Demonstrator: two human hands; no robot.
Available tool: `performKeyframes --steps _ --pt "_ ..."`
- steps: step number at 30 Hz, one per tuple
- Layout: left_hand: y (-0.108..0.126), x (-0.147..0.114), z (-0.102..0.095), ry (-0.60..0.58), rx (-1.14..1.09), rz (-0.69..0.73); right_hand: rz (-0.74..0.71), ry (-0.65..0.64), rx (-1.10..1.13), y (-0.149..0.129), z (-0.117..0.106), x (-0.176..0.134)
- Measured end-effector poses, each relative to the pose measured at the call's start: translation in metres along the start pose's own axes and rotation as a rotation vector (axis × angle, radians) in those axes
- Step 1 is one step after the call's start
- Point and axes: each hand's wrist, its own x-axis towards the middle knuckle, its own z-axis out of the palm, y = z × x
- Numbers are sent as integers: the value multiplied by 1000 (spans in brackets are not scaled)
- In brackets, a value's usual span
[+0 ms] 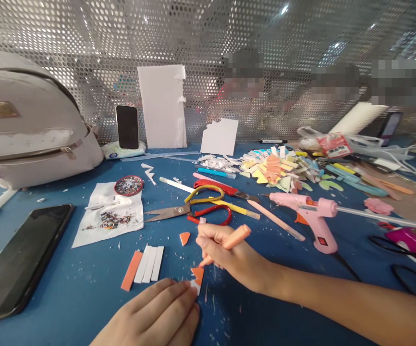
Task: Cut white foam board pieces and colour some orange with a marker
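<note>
My right hand (226, 250) is closed around an orange marker (238, 236), its tip touching a small piece of foam or card (198, 275). That piece is part orange and part white. My left hand (153, 315) lies flat on the blue table, its fingertips pressing the lower end of the piece. Just beyond the left fingers lie one orange strip (131, 270) and several white strips (149, 264) side by side. A small orange scrap (184, 238) rests above them. Scissors with yellow and red handles (208, 199) lie open past my right hand.
A pink glue gun (311, 211) with its cord lies to the right. Coloured scraps (273, 166) are heaped behind. At left are a black phone (24, 262), a grey backpack (31, 120) and a paper with shavings (110, 211). A white board (163, 105) leans against the perforated metal screen (201, 29).
</note>
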Motion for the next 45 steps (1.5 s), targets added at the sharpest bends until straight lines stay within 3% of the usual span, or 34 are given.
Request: performKeyframes --steps 17,22,27,34,38,39,40,44,45 --pt "3 -2 2 -5 11 -7 -4 3 -14 0 0 -1" --pt "5 -3 8 178 12 -54 8 14 -5 0 1 -1" --pt "2 1 0 1 14 7 0 9 2 1 0 -1" --pt "7 -11 22 207 7 -32 -20 14 -12 1 2 0" --pt "7 -7 15 96 -3 -21 -78 54 100 3 0 -2" --pt "6 -4 12 107 -8 -27 -100 70 122 4 -2 -3" --pt "6 -2 9 191 -12 -54 -119 91 141 4 -3 -3" --pt "7 1 8 58 -27 -21 -160 138 186 4 -7 -6" --pt "8 0 9 154 -31 -46 -161 132 195 4 -7 -6"
